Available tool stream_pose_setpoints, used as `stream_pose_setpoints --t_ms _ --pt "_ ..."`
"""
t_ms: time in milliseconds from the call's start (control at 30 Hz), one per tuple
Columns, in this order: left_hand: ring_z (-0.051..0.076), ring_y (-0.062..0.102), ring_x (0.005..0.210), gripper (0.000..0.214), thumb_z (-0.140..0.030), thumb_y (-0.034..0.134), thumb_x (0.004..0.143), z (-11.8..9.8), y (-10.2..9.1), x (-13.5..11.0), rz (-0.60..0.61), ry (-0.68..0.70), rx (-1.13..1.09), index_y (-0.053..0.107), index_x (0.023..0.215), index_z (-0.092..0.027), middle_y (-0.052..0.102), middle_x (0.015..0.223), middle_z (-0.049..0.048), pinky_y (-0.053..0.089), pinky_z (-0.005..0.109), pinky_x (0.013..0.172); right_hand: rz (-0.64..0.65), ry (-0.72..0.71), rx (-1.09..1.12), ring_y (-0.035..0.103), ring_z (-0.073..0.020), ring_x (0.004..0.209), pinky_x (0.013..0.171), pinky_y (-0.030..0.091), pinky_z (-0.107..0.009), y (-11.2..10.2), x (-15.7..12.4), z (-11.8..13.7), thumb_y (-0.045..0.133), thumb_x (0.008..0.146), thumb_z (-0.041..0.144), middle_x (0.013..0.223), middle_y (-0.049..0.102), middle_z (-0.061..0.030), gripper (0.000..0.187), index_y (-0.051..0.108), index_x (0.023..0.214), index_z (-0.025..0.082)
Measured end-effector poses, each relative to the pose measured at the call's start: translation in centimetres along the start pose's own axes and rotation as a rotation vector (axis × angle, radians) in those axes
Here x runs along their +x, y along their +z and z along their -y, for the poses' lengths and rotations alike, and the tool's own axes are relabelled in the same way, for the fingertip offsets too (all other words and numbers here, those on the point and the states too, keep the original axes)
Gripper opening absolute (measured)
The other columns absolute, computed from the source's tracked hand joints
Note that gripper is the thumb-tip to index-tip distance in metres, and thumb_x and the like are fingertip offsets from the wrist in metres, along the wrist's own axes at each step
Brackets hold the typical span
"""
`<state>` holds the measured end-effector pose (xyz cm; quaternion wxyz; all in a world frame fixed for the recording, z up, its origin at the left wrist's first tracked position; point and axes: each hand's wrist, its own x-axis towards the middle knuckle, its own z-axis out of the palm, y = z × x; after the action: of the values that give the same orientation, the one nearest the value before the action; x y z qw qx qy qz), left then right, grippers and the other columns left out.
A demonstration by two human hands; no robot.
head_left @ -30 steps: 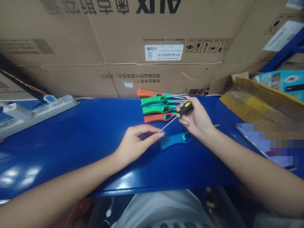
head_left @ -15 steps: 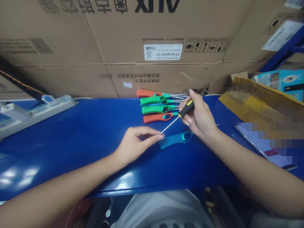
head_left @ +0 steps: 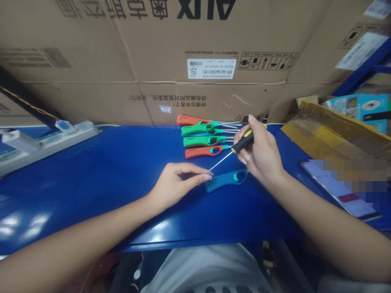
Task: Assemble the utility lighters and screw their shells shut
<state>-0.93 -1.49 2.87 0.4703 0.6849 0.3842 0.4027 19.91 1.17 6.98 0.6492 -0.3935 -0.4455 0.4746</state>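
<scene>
Teal lighter point(head_left: 222, 181) nozzle (right end) behind the right hand point(head_left: 263, 156)

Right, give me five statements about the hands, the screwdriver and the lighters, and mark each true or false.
1. The right hand grips a screwdriver with a black and yellow handle. True.
2. The left hand lies flat, far from the tool. False: its fingertips pinch at the screwdriver's metal tip.
3. A blue lighter lies on the table between the two hands. True.
4. The row of lighters behind is all yellow. False: they are orange and green.
5. Cardboard boxes stand behind the table. True.
</scene>
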Motion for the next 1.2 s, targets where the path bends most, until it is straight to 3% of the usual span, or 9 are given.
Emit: stream_pose_setpoints --t_ms 200,333,467,600,700,833,967,1067,1200 --pt "0.02 0.077 0.082 0.013 -0.031 0.081 0.081 0.6 0.2 0.0 0.036 -0.06 0.013 0.084 0.088 -0.02 0.082 0.088 0.0032 0.062 0.028 0.081 0.098 -0.161 -0.154 0.042 -0.0061 0.032 0.031 0.031 -0.025 -0.2 -0.8 0.5 0.065 0.09 0.058 0.06 0.061 -0.0001 0.046 0.06 0.063 0.022" --pt "0.017 0.074 0.072 0.013 -0.031 0.082 0.078 1.2 0.8 -0.1 0.068 -0.156 -0.005 0.083 0.084 -0.019 0.081 0.082 0.0032 0.057 0.024 0.068 0.23 -0.309 -0.234 0.045 -0.0054 0.032 0.029 0.031 -0.023 -0.5 -1.6 0.3 0.065 0.091 0.058 0.063 0.063 0.0011 0.043 0.061 0.069 0.021" --pt "0.014 0.067 0.064 0.015 -0.031 0.082 0.077 1.5 1.2 -0.2 0.126 -0.185 0.015 0.083 0.083 -0.018 0.081 0.081 0.0041 0.049 0.022 0.06 0.268 -0.51 -0.236 0.057 -0.0088 0.044 0.036 0.043 -0.021 -0.2 -2.3 -0.4 0.073 0.09 0.043 0.067 0.064 0.0036 0.023 0.063 0.098 0.024" --pt "0.013 0.062 0.062 0.018 -0.034 0.082 0.079 1.6 1.1 -0.2 0.159 -0.15 0.053 0.083 0.085 -0.017 0.08 0.081 0.0049 0.045 0.024 0.058 0.219 -0.647 -0.276 0.069 -0.0139 0.068 0.055 0.059 -0.026 0.1 -2.7 -0.8 0.077 0.086 0.028 0.09 0.069 -0.0008 0.04 0.056 0.12 0.028" --pt "0.013 0.063 0.065 0.017 -0.034 0.081 0.08 1.9 1.0 -0.1 0.152 -0.109 0.044 0.082 0.085 -0.017 0.079 0.083 0.0053 0.045 0.024 0.06 0.345 -0.634 -0.335 0.071 -0.0155 0.079 0.065 0.064 -0.03 -0.2 -2.7 -0.4 0.067 0.094 0.027 0.108 0.07 -0.0059 0.034 0.055 0.126 0.026" --pt "0.013 0.063 0.067 0.014 -0.031 0.083 0.079 2.2 0.9 0.0 0.15 -0.035 0.032 0.082 0.083 -0.018 0.078 0.086 0.0051 0.047 0.024 0.061 0.57 -0.521 -0.391 0.074 -0.0175 0.084 0.068 0.066 -0.031 -0.9 -2.6 0.2 0.058 0.1 0.032 0.115 0.071 -0.0072 0.048 0.043 0.145 0.028" --pt "0.012 0.062 0.064 0.014 -0.032 0.082 0.081 2.3 0.8 0.0 0.147 0.014 0.033 0.081 0.083 -0.018 0.077 0.085 0.0043 0.047 0.025 0.06 0.556 -0.534 -0.367 0.075 -0.019 0.087 0.068 0.066 -0.031 -1.0 -2.6 -0.1 0.062 0.098 0.032 0.122 0.07 -0.0066 0.054 0.039 0.147 0.033" --pt "0.017 0.066 0.08 0.019 -0.034 0.083 0.081 2.2 0.6 -0.1 0.135 0.109 0.133 0.08 0.092 -0.02 0.077 0.093 0.0041 0.052 0.028 0.07 0.528 -0.555 -0.316 0.075 -0.0179 0.092 0.067 0.066 -0.028 -0.7 -2.8 -0.6 0.066 0.095 0.024 0.134 0.064 -0.008 0.053 0.043 0.141 0.032" --pt "0.027 0.059 0.115 0.067 -0.045 0.091 0.069 2.3 0.1 0.0 0.139 0.286 0.417 0.068 0.127 -0.022 0.072 0.121 0.007 0.048 0.042 0.102 0.506 -0.557 -0.281 0.075 -0.0165 0.093 0.061 0.064 -0.023 -0.3 -2.9 -1.0 0.069 0.092 0.02 0.133 0.065 -0.0081 0.052 0.046 0.138 0.03"
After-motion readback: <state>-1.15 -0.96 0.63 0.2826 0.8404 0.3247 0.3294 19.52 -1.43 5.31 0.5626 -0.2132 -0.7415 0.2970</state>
